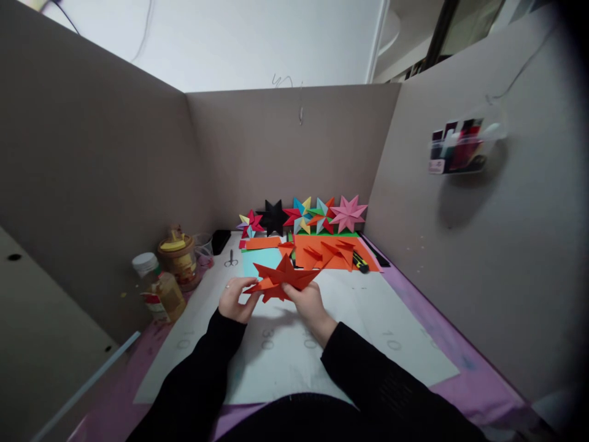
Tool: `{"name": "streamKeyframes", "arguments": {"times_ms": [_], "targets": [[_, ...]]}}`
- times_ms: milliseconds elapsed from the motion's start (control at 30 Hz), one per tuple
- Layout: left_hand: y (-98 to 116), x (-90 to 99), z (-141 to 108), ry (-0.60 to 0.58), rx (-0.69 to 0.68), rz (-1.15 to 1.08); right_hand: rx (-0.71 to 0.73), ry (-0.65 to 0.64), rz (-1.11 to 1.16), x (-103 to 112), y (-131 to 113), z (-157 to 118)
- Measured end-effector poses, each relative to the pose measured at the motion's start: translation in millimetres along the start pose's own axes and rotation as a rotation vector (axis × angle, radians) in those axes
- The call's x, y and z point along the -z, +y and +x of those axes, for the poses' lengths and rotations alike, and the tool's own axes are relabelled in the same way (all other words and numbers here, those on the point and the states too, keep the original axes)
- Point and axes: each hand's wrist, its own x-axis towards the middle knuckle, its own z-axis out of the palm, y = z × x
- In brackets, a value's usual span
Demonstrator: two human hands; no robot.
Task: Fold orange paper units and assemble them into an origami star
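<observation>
An orange folded-paper star point(286, 273) is held up in front of me, above a white sheet point(363, 337). Its left point is pinched between the thumb and fingers of my left hand point(237, 299). My right hand point(309, 301) grips its lower right side, thumb pressed on the near face and fingers hidden behind. Behind the star, several folded orange paper pieces point(329, 252) lie on orange paper sheets point(301, 242). A light blue sheet point(257, 258) is beside them, partly covered by the star.
Finished paper stars, among them a black star point(273, 216) and a pink star point(348, 213), lean on the back wall. Small scissors point(231, 259) and a yellow-black cutter point(360, 263) lie on the table. A bottle point(159, 288) and a jar point(178, 258) stand left. Panels enclose three sides.
</observation>
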Motion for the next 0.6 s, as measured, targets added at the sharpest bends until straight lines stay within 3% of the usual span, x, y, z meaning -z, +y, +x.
{"name": "streamKeyframes", "arguments": {"times_ms": [167,367,467,600], "targets": [[0,7.1,6,-0.150,0.027,-0.012,0.023,0.007,-0.009,0,-4,0],[-4,-0.3,0,0.012,-0.061,0.086,0.050,0.007,-0.023,-1,-11,-3],[-6,-3.2,-2,0.015,-0.038,0.080,0.041,0.004,-0.023,-1,-11,-4],[-11,2.7,0,-0.019,-0.111,0.071,0.050,-0.007,-0.046,-1,-10,-3]]}}
